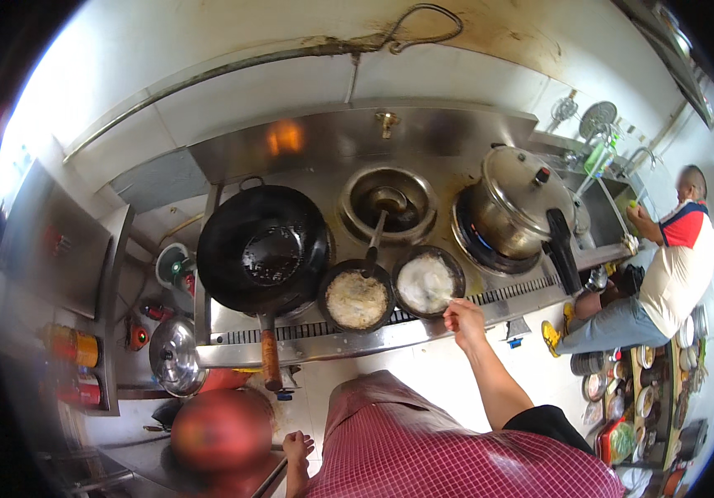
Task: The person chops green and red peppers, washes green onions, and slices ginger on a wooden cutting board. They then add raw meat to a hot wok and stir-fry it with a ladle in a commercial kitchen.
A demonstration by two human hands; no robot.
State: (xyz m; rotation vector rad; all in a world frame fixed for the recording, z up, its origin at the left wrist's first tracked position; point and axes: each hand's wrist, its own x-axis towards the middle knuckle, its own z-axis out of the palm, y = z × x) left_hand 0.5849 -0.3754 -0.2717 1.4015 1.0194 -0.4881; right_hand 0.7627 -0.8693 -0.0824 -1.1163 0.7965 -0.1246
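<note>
My right hand (464, 321) is at the near rim of a small black bowl (429, 281) of white contents, its fingers closed on something small and pale, too small to name. Left of that bowl stands another dark bowl (357, 295) with a tan, crusted food. A ladle (377, 236) rests with its head in a round metal basin (388, 205) and its dark handle end over the tan bowl. A black wok (263, 249) with a wooden handle (270, 361) stands at the left, wet inside. My left hand (298, 447) hangs low beside the checked apron (407, 448), away from the stove, fingers loosely curled.
A pressure cooker (512, 211) sits on a burner with a blue flame, its black handle jutting over the stove's front edge. Another person (674, 267) stands at the sink on the right. Shelves with containers (643, 398) are at the lower right; a metal lid (176, 356) leans at the left.
</note>
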